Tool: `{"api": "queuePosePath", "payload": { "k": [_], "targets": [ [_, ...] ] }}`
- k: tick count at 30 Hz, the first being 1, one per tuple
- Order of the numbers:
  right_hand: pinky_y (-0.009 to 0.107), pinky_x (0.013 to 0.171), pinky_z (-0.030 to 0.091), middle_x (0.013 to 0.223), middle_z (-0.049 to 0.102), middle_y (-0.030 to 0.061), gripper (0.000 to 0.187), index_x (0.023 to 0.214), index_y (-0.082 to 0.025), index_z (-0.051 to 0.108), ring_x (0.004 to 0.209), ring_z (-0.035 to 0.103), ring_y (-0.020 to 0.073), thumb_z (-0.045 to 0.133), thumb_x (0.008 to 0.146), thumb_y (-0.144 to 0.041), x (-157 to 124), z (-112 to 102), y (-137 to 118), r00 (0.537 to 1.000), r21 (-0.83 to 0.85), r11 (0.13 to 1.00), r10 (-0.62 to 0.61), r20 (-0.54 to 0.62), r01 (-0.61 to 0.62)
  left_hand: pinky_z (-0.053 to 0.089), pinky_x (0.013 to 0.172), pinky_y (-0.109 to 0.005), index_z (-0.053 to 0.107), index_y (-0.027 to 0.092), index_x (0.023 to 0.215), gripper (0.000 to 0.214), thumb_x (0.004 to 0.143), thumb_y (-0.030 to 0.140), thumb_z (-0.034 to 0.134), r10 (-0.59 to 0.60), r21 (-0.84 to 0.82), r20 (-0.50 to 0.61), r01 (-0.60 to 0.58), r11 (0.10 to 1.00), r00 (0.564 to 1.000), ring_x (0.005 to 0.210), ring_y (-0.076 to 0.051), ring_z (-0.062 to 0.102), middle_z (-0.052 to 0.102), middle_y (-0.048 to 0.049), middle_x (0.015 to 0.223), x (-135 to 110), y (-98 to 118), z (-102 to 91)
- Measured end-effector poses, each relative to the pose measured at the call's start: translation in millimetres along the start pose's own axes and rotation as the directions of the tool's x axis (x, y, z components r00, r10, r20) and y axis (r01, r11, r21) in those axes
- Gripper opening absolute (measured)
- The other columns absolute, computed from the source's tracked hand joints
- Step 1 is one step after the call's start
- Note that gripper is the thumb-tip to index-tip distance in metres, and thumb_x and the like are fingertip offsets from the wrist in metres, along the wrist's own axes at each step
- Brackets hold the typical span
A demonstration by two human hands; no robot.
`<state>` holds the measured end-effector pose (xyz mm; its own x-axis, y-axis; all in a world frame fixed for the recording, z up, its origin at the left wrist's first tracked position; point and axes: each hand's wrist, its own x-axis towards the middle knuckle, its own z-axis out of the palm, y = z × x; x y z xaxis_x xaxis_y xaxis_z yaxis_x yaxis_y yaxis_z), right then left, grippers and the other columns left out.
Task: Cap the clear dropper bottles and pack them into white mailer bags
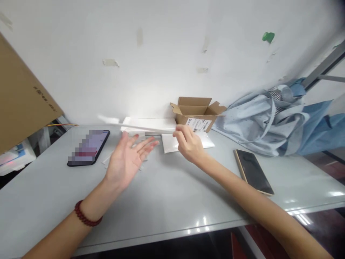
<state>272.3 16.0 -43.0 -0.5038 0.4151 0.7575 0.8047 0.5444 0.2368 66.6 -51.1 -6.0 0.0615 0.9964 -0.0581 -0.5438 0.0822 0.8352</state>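
Observation:
My right hand (189, 144) is closed in a pinch on one end of a long, thin white strip (145, 127). The strip reaches left above the table, and its far end is smeared by motion, so its kind is unclear. Below it, my left hand (126, 154) is turned palm up with fingers spread, holding nothing. A flat white box (151, 123) lies behind the strip. Under and beside my right hand is a white packet (169, 143). Just behind stands a small cardboard box (199, 115) with raised flaps and a label.
A lit phone (98, 147) lies on the grey table (151, 208) at left, and a dark-screened phone (253, 171) lies near my right forearm. Pale blue cloth (253, 115) is heaped at the right. A large cardboard sheet (24, 97) leans in at left. Behind rises a white wall (167, 43).

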Motion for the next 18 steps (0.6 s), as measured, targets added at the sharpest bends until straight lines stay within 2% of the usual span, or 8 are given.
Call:
{"api": "queuePosePath", "payload": {
  "k": [1,3,6,9,12,14,16,18],
  "targets": [
    [0.029,0.062,0.036,0.095,0.058,0.0104,0.031,0.084,-0.019,0.055,0.079,0.047,0.0184,0.03,0.092,-0.003,-9,-6,-3,0.997,0.003,1.0,-0.021,-0.073,0.021,0.048,0.101,-0.039,0.044,0.012,0.134,0.062,0.09,0.055,0.048,0.043,-0.01,-0.005,-0.043,0.999,0.999,0.117,-0.028,0.059,0.061,-0.0192,0.127,2,3,-1.6],
    [0.03,0.06,0.034,0.093,0.06,0.0082,0.027,0.081,-0.022,0.054,0.072,0.046,0.0172,0.034,0.093,-0.006,-23,-13,-5,0.989,0.024,0.998,-0.053,-0.135,0.057,0.051,0.098,-0.037,0.056,0.017,0.123,0.044,0.09,0.047,0.052,0.139,-0.009,-0.049,-0.14,0.99,0.989,0.12,-0.026,0.056,0.063,-0.0135,0.126,5,7,-4.8],
    [0.031,0.061,0.036,0.088,0.061,0.0069,0.027,0.078,-0.022,0.052,0.069,0.044,0.0169,0.036,0.093,-0.008,-35,-15,-1,0.989,0.068,0.993,-0.093,-0.118,0.102,0.055,0.092,-0.033,0.063,0.019,0.108,0.023,0.087,0.023,0.057,0.232,0.023,-0.206,-0.233,0.972,0.951,0.122,-0.023,0.055,0.065,-0.0078,0.123,10,11,-9.5],
    [0.032,0.063,0.039,0.087,0.062,0.0077,0.03,0.077,-0.022,0.053,0.07,0.045,0.0175,0.032,0.093,-0.006,-37,-12,7,0.99,0.082,0.991,-0.101,-0.102,0.109,0.058,0.086,-0.031,0.065,0.016,0.099,0.023,0.079,0.008,0.057,0.29,0.078,-0.308,-0.279,0.957,0.906,0.117,-0.024,0.058,0.067,-0.0079,0.118,14,16,-15.8],
    [0.035,0.071,0.042,0.092,0.062,0.0092,0.029,0.085,-0.021,0.056,0.081,0.05,0.0194,0.032,0.094,-0.009,-35,-12,10,0.998,0.123,0.99,-0.063,-0.028,0.066,0.059,0.082,-0.032,0.066,0.015,0.091,0.023,0.073,0.003,0.06,0.331,0.138,-0.32,-0.302,0.943,0.888,0.111,-0.025,0.062,0.07,-0.0081,0.111,18,19,-23.5],
    [0.038,0.08,0.044,0.099,0.062,0.0109,0.022,0.094,-0.02,0.058,0.093,0.052,0.0219,0.037,0.096,-0.016,-34,-13,7,0.999,0.126,0.991,-0.039,0.029,0.035,0.059,0.081,-0.032,0.066,0.016,0.09,0.023,0.072,0.003,0.062,0.337,0.179,-0.317,-0.293,0.939,0.887,0.108,-0.025,0.064,0.071,-0.0075,0.107,20,18,-27.1],
    [0.042,0.088,0.044,0.109,0.061,0.0139,0.019,0.104,-0.018,0.059,0.106,0.051,0.0256,0.044,0.095,-0.025,-34,-13,1,0.997,0.116,0.992,-0.054,0.058,0.047,0.059,0.081,-0.032,0.065,0.016,0.092,0.024,0.072,0.005,0.064,0.308,0.214,-0.295,-0.251,0.944,0.904,0.106,-0.024,0.065,0.071,-0.0079,0.106,20,13,-27.4],
    [0.046,0.095,0.042,0.124,0.055,0.0186,0.033,0.118,-0.015,0.056,0.12,0.045,0.0302,0.049,0.093,-0.035,-34,-14,-5,0.992,0.119,0.991,-0.078,0.097,0.067,0.059,0.081,-0.031,0.065,0.014,0.096,0.025,0.072,0.008,0.067,0.244,0.25,-0.245,-0.182,0.951,0.938,0.103,-0.023,0.066,0.071,-0.0089,0.106,18,5,-24.0]
  ]
}}
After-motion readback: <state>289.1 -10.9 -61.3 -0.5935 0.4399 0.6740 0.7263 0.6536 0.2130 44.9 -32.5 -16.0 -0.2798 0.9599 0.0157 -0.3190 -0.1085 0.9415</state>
